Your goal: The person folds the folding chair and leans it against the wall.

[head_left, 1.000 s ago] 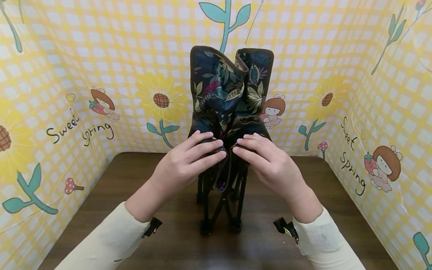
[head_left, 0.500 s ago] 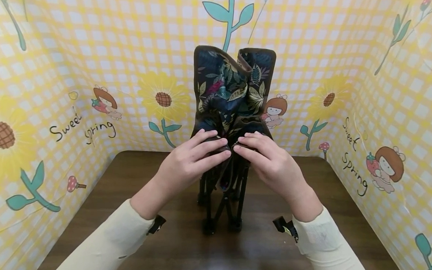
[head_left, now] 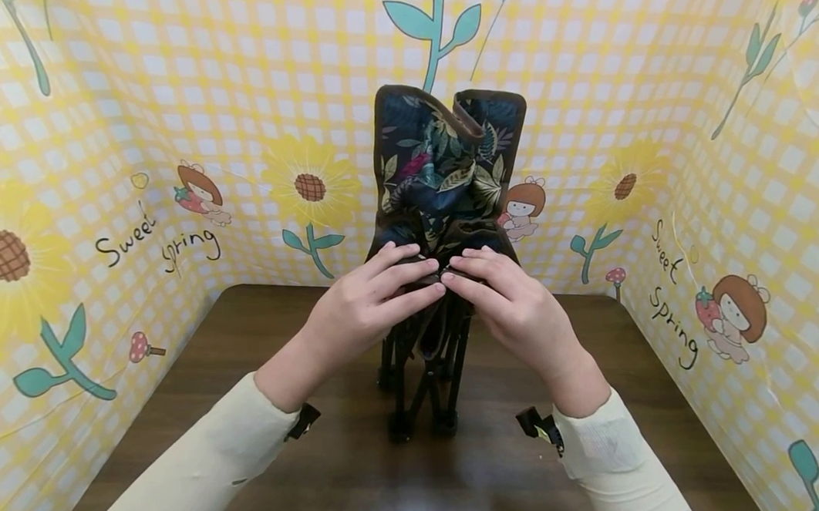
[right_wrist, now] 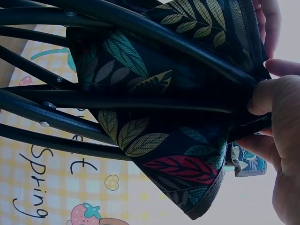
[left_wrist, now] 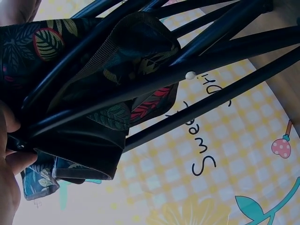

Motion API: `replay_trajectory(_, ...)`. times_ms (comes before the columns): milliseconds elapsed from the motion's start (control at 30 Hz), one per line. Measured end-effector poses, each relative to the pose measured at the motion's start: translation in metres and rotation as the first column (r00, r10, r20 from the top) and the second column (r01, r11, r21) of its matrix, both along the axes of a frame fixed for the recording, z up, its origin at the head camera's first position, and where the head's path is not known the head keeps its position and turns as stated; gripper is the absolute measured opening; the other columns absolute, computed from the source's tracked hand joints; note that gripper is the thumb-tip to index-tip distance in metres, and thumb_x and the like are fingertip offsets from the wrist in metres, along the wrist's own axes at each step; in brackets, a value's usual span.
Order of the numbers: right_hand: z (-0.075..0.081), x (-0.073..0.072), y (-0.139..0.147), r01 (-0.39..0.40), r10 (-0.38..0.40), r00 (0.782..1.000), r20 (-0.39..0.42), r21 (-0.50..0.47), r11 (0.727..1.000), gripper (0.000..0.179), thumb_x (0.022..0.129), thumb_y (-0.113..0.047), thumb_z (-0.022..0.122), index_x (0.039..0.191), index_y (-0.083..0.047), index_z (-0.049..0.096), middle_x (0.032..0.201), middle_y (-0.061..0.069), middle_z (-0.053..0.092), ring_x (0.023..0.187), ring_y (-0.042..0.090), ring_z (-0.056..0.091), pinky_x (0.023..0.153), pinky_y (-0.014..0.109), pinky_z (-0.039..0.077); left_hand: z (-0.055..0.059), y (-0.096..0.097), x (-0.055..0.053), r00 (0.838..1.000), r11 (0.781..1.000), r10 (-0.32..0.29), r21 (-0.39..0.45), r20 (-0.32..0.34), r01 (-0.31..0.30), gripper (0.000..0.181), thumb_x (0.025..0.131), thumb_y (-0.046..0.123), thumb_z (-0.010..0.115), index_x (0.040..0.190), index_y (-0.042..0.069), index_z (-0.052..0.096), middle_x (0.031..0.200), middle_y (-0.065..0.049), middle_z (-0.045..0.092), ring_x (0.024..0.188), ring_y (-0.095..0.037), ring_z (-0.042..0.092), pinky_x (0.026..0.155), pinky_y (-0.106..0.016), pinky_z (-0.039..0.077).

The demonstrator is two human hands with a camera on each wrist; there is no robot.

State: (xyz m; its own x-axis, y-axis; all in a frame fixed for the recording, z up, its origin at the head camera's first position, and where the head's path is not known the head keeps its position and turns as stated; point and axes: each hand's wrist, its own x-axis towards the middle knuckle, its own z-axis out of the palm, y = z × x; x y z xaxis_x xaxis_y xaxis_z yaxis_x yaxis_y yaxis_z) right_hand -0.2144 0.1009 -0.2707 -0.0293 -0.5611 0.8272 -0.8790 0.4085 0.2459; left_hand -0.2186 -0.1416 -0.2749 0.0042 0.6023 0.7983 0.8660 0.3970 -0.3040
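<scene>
A small folding camping chair [head_left: 447,169] stands partly folded on the table, its dark leaf-print fabric creased down the middle of the backrest. Its black crossed legs [head_left: 431,397] are close together. My left hand [head_left: 356,304] grips the left front corner of the seat; in the left wrist view its thumb and fingers [left_wrist: 14,161] curl round the joint where tubes meet. On the other front corner, my right hand [head_left: 519,304] holds on likewise, its thumb [right_wrist: 262,96] against the tube end in the right wrist view. The fingertips of both hands almost meet over the seat.
Under the chair is a dark brown wooden table [head_left: 289,478]. A yellow checked cloth [head_left: 233,79] with sunflowers and cartoon figures hangs behind it and along both sides. Black clips [head_left: 540,430] sit by the sleeve cuffs.
My left hand has moved to the right with its seat corner, so the gap between the hands has narrowed. The chair's left side has come in toward the right, and my right hand has barely shifted.
</scene>
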Motion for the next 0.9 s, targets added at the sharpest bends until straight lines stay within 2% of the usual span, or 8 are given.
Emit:
replay_trajectory(233, 0.0011, -0.0007, -0.0010, -0.008, 0.008, 1.000, 0.022, 0.002, 1.000, 0.032, 0.090, 0.004, 0.060, 0.121, -0.004, 0.066, 0.117, 0.015, 0.066, 0.116, 0.031, 0.060, 0.101, 0.047, 0.047, 0.0003, 0.0031, -0.0035, 1.000, 1.000, 0.002, -0.008, -0.016, -0.002, 0.043, 0.088, -0.005, 0.063, 0.126, 0.015, 0.065, 0.128, -0.011, 0.063, 0.120, -0.035, 0.057, 0.099, -0.051, 0.047)
replay_trajectory(367, 0.0010, -0.0017, -0.0018, -0.006, 0.006, 1.000, 0.021, 0.002, 1.000, 0.032, 0.091, 0.004, 0.060, 0.121, -0.005, 0.066, 0.117, 0.015, 0.066, 0.115, 0.031, 0.061, 0.101, 0.047, 0.047, 0.0008, 0.0024, -0.0045, 1.000, 1.000, -0.007, -0.007, 0.002, 0.007, 0.042, 0.089, -0.005, 0.062, 0.125, 0.015, 0.065, 0.128, -0.011, 0.062, 0.120, -0.035, 0.057, 0.100, -0.050, 0.046)
replay_trajectory(667, -0.0006, -0.0060, -0.0038, -0.037, 0.038, 0.999, 0.018, -0.019, 0.999, 0.035, 0.089, 0.007, 0.059, 0.121, -0.004, 0.066, 0.118, 0.015, 0.065, 0.114, 0.033, 0.061, 0.101, 0.048, 0.046, -0.0019, -0.0011, -0.0042, 0.999, 0.998, -0.043, 0.039, 0.021, 0.042, 0.038, 0.088, -0.007, 0.062, 0.120, 0.012, 0.068, 0.126, -0.011, 0.064, 0.119, -0.035, 0.058, 0.101, -0.053, 0.045)
replay_trajectory(900, -0.0023, -0.0054, -0.0008, -0.037, 0.037, 0.999, 0.036, -0.013, 0.999, 0.038, 0.087, 0.009, 0.059, 0.121, -0.006, 0.066, 0.119, 0.014, 0.065, 0.117, 0.030, 0.060, 0.101, 0.047, 0.046, -0.0027, -0.0039, -0.0008, 0.999, 0.998, -0.042, 0.052, 0.019, 0.041, 0.039, 0.087, -0.007, 0.064, 0.119, 0.013, 0.070, 0.125, -0.009, 0.065, 0.120, -0.030, 0.058, 0.101, -0.049, 0.046)
